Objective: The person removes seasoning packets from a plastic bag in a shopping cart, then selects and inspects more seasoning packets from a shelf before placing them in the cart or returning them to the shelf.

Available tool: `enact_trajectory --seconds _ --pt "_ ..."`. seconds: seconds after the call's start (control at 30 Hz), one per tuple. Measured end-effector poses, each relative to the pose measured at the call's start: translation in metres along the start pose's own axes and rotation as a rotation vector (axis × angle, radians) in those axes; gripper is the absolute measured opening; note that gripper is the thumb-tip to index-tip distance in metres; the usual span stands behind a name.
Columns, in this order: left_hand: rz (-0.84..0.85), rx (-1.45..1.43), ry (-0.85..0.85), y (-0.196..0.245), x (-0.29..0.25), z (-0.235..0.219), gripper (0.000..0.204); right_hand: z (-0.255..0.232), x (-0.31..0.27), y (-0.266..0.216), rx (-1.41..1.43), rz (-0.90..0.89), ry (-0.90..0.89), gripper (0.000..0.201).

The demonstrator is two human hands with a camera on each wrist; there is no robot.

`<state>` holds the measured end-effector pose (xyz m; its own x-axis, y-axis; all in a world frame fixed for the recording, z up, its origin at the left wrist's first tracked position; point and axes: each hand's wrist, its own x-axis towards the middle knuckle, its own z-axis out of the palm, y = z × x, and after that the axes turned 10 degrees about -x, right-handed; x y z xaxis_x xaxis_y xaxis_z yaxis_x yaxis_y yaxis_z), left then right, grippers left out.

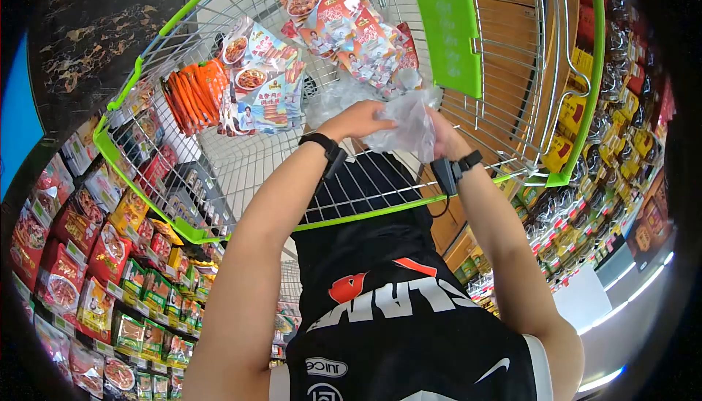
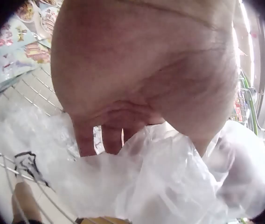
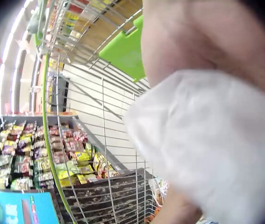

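Note:
A crumpled clear plastic bag [image 1: 401, 122] is stretched between my two hands over the near end of the shopping cart. My left hand [image 1: 357, 120] grips its left side; in the left wrist view the thumb and fingers reach down into the folds of the plastic bag [image 2: 165, 179]. On the other side my right hand [image 1: 446, 140] holds the plastic, and its fingers are largely hidden behind the bag [image 3: 207, 135] in the right wrist view. More loose clear plastic [image 1: 329, 101] lies just beyond the left hand.
The wire cart has a green rim [image 1: 351, 217] and a green panel [image 1: 447, 39]. Inside it lie orange packets [image 1: 194, 94], printed food pouches [image 1: 263, 83] and a heap of red-and-white pouches [image 1: 358, 32]. Shelves of packaged food [image 1: 95, 269] flank the cart.

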<state>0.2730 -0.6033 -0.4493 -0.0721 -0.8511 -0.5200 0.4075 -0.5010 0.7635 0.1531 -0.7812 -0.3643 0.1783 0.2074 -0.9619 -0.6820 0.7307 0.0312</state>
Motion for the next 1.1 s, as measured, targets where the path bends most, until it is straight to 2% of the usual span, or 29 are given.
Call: enact_trajectory --seconds 0.07,0.1,0.13,0.17,0.23,0.27,0.37,0.4,0.5,0.53,0.57,0.6,0.67,0.77,0.8,0.83,0.9,0.93,1.1 --pt "0.059 -0.081 0.055 -0.028 -0.005 -0.006 0.042 0.001 -0.002 0.011 -0.243 -0.084 0.053 0.047" --pt "0.051 -0.001 0.108 -0.025 -0.015 -0.014 0.043 0.003 0.0 0.012 -0.363 -0.127 0.077 0.049" --pt "0.04 0.08 0.164 -0.017 -0.032 -0.023 0.043 0.015 -0.004 0.005 -0.662 -0.089 0.228 0.063" --pt "0.027 0.162 0.221 -0.014 -0.048 -0.033 0.043 0.004 0.008 0.003 -0.948 -0.171 0.337 0.067" --pt "-0.03 0.273 0.283 -0.055 -0.066 -0.054 0.045 -0.024 0.044 0.0 -1.511 -0.346 0.551 0.075" --pt "-0.061 0.33 0.314 -0.071 -0.074 -0.063 0.046 -0.01 0.038 -0.014 -1.533 -0.39 0.517 0.079" --pt "-0.305 0.323 0.37 -0.068 -0.109 -0.065 0.051 0.001 0.057 -0.04 -1.552 -0.545 0.589 0.078" --pt "-0.367 0.283 0.285 -0.063 -0.114 -0.066 0.056 0.002 0.066 -0.045 -1.567 -0.605 0.557 0.076" --pt "-0.344 0.335 0.435 -0.108 -0.111 -0.052 0.066 0.006 0.101 -0.061 -1.667 -0.762 0.481 0.068" --pt "-0.421 0.329 0.469 -0.106 -0.105 -0.047 0.076 0.005 0.116 -0.062 -1.741 -0.795 0.47 0.065" --pt "-0.465 0.363 0.537 -0.105 -0.102 -0.04 0.077 0.005 0.132 -0.064 -1.814 -0.83 0.457 0.062" --pt "-0.51 0.4 0.605 -0.094 -0.1 -0.034 0.078 0.003 0.148 -0.068 -1.832 -0.69 0.443 0.057" --pt "-0.564 0.503 0.713 -0.083 -0.094 -0.02 0.079 0.004 0.16 -0.074 -1.85 -0.62 0.484 0.059" --pt "-0.506 0.639 0.816 -0.05 -0.09 -0.005 0.079 -0.007 0.181 -0.082 -1.794 -0.475 0.48 0.065" --pt "-0.375 0.672 0.886 -0.042 -0.09 -0.002 0.075 -0.007 0.182 -0.086 -1.753 -0.435 0.468 0.066" --pt "-0.349 0.651 0.87 -0.034 -0.092 -0.002 0.071 -0.007 0.181 -0.09 -1.71 -0.395 0.458 0.067" --pt "-0.292 0.602 0.825 -0.012 -0.096 0.0 0.063 -0.013 0.191 -0.093 -1.727 -0.435 0.42 0.069" --pt "-0.195 0.586 0.89 -0.002 -0.101 0.003 0.049 -0.01 0.186 -0.095 -1.694 -0.431 0.419 0.07" --pt "0.046 0.448 0.946 0.044 -0.136 0.023 0.032 -0.015 0.197 -0.096 -1.748 -0.462 0.403 0.062"
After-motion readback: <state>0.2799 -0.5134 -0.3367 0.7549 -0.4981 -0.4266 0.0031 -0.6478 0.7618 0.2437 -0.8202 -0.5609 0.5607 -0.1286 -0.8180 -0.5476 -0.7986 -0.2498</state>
